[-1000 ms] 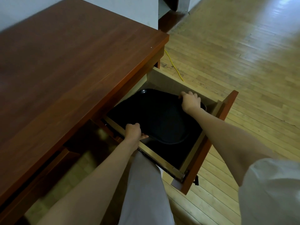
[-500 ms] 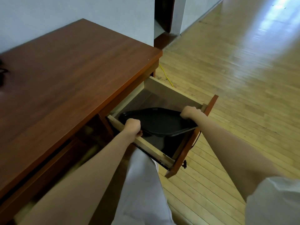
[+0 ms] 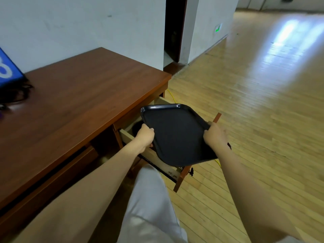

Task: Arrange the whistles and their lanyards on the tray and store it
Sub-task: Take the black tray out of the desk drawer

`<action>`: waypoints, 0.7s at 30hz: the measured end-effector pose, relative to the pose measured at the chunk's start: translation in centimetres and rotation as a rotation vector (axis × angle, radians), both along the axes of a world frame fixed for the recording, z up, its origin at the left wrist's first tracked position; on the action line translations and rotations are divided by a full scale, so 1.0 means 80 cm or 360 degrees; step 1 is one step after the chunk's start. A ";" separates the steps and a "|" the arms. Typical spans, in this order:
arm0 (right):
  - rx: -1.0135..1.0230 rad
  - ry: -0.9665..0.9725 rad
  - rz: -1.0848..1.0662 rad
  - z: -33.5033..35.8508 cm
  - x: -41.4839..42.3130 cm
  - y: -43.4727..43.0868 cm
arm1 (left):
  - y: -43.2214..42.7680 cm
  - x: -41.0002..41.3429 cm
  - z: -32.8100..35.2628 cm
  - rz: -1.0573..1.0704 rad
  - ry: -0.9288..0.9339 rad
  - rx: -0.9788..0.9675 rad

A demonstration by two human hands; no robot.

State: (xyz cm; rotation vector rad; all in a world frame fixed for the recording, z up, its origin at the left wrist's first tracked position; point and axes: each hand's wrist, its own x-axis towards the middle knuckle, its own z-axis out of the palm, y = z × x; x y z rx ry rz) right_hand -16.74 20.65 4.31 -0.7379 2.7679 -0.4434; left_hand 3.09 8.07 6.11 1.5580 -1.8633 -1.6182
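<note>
Holding black tray point(image 3: 175, 135) over open drawer point(image 3: 126, 136), two-handed.

Item, nearest first: pale trouser leg point(image 3: 150, 199) at bottom centre. Left hand point(image 3: 144, 135) curled round the tray's left edge, right hand point(image 3: 214, 135) clamped on its right edge. Tray tilted, upper face toward the camera, held clear above the drawer pulled out of a reddish-brown desk point(image 3: 78, 106). Dark tangle point(image 3: 12, 95) at the desk's far left, possibly cords, too blurred to identify, beside a blue box point(image 3: 7, 71). Yellow cable point(image 3: 171, 95) on the wooden floor point(image 3: 263, 102) beyond the desk corner. Dark doorway point(image 3: 173, 28) in the white wall behind.
</note>
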 end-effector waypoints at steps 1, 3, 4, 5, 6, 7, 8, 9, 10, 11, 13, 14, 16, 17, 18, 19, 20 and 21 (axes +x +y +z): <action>-0.0063 0.0041 0.0011 -0.002 0.004 0.007 | 0.003 0.000 0.004 0.0012 -0.0029 -0.0071; -0.0154 0.0053 0.0019 -0.002 0.015 0.016 | 0.006 0.001 0.012 0.0041 -0.0033 -0.0200; -0.0193 0.0040 0.0015 -0.001 0.022 0.018 | 0.006 0.004 0.016 0.0052 -0.0032 -0.0260; -0.0244 0.0027 0.0013 0.000 0.030 0.017 | 0.006 0.009 0.021 0.0061 -0.0045 -0.0323; -0.0310 0.0019 0.0015 0.002 0.039 0.013 | 0.005 0.016 0.025 0.0068 -0.0063 -0.0388; -0.0384 0.0014 0.0020 0.004 0.047 0.007 | 0.001 0.026 0.029 0.0071 -0.0089 -0.0462; -0.0457 0.0015 0.0042 0.005 0.056 -0.001 | -0.003 0.038 0.030 0.0076 -0.0113 -0.0540; -0.0523 0.0027 0.0078 0.006 0.065 -0.010 | -0.009 0.051 0.031 0.0096 -0.0128 -0.0612; -0.0579 0.0042 0.0127 0.008 0.075 -0.021 | -0.015 0.065 0.031 0.0127 -0.0130 -0.0680; -0.0629 0.0055 0.0180 0.010 0.085 -0.032 | -0.019 0.080 0.033 0.0171 -0.0120 -0.0742; -0.0729 0.0075 0.0292 0.016 0.110 -0.056 | -0.031 0.113 0.037 0.0300 -0.0102 -0.0876; -0.0786 0.0084 0.0353 0.018 0.123 -0.067 | -0.036 0.130 0.040 0.0379 -0.0112 -0.0947; -0.0874 0.0087 0.0471 0.021 0.150 -0.088 | -0.048 0.165 0.047 0.0529 -0.0178 -0.1030; -0.0893 0.0075 0.0522 0.021 0.163 -0.098 | -0.053 0.182 0.050 0.0588 -0.0229 -0.1028; -0.0898 0.0057 0.0571 0.020 0.176 -0.108 | -0.057 0.200 0.051 0.0634 -0.0276 -0.1006; -0.0895 0.0041 0.0621 0.019 0.190 -0.118 | -0.059 0.217 0.052 0.0669 -0.0304 -0.0983; -0.0890 0.0033 0.0673 0.018 0.202 -0.128 | -0.060 0.235 0.052 0.0703 -0.0311 -0.0967; -0.0881 0.0032 0.0729 0.017 0.216 -0.137 | -0.058 0.253 0.051 0.0743 -0.0302 -0.0963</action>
